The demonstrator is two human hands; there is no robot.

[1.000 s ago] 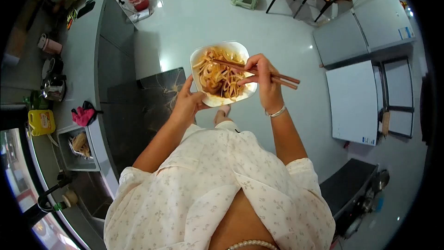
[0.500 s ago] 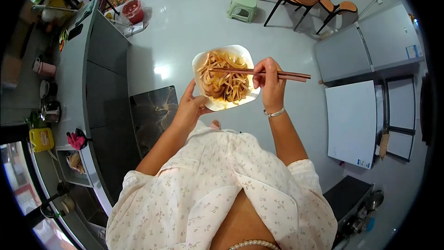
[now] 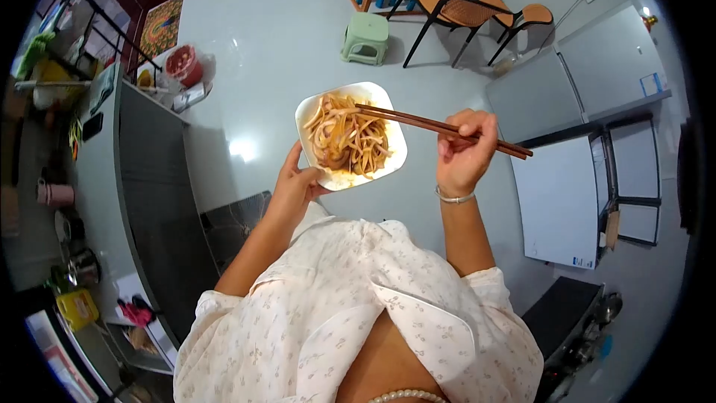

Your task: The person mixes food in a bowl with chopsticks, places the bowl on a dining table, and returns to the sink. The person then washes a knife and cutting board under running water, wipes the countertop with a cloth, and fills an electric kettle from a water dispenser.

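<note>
My left hand (image 3: 297,183) grips a white squarish bowl (image 3: 397,142) by its lower left side, with the thumb over the rim. In the bowl lie brown-sauced strips of food (image 3: 347,134), like sliced onion or squid; I cannot tell which. My right hand (image 3: 468,148), with a bracelet at the wrist, is closed around a pair of brown chopsticks (image 3: 418,121). Their tips are over the food near the bowl's upper middle, and their back ends point out to the lower right. Whether the tips pinch a strip is too small to tell.
To the left runs a grey counter (image 3: 142,172) with pots and a phone. Ahead stand a green stool (image 3: 365,36), chairs (image 3: 455,11) and a red bin (image 3: 184,65). A fridge (image 3: 537,89) and a white panel (image 3: 559,205) are at the right. A dark mat (image 3: 231,224) lies on the floor.
My right hand has moved right, away from the bowl, and the chopsticks now slant more, with their tips drawn toward the bowl's upper part. The view has shifted, and the bowl sits slightly lower.
</note>
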